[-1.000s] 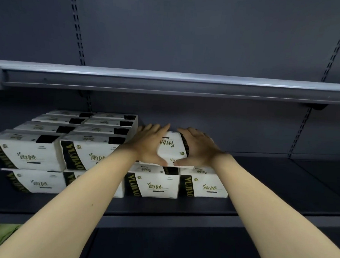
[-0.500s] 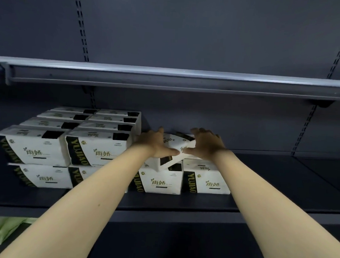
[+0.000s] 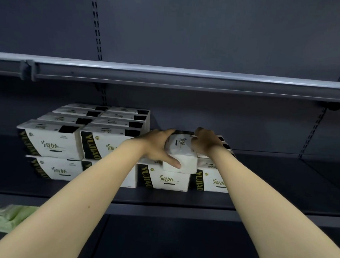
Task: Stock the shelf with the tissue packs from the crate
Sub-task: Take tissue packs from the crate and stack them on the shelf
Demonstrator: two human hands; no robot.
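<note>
Dark matte metal shelf (image 3: 260, 200); your left hand (image 3: 156, 148) and right hand (image 3: 208, 141) grip a soft, white, tilted tissue pack (image 3: 180, 155) atop glossy stacked packs (image 3: 52, 140).

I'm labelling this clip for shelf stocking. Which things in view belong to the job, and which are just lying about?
Part of the job:
- tissue pack gripped by left hand and right hand
- stacked tissue packs already placed
- bottom-row packs under the held one
- shelf

Just lying about:
- green packs lower left
- upper shelf
</note>
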